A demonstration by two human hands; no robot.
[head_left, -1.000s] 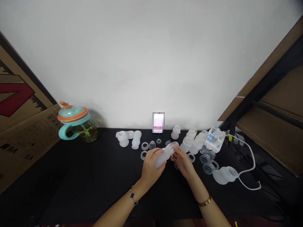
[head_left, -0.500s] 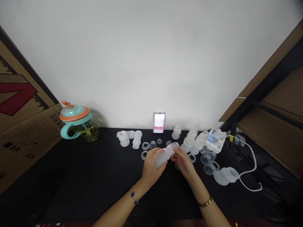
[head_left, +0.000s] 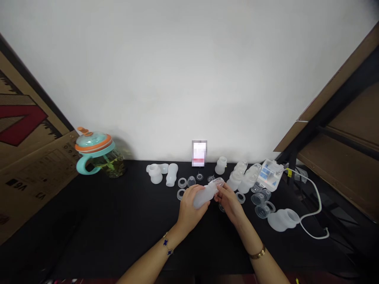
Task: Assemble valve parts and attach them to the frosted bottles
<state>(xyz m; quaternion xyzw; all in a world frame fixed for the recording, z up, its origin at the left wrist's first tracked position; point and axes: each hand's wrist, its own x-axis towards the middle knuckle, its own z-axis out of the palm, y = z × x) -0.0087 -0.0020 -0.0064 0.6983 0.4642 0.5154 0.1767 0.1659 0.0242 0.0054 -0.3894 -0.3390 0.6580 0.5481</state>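
A frosted white baby bottle lies tilted in my left hand, whose fingers wrap round its body. A clear dome cap covers its upper end, pointing up and to the right. My right hand pinches the bottle at the collar and cap end, fingers partly hidden. Left of the bottle are ring collars and a clear cap. Behind it lie small nipple pieces. Another ring collar is right of my right hand, near two capped bottles.
Open bottle bodies stand or lie at the back left, another at the right. Clear cups sit beside a white box with a white cable. A lidded jug stands left; a blurred screen leans against the wall.
Both hands keep their hold on the bottle almost unmoved. The whole view has shifted very slightly; the loose parts lie as before.
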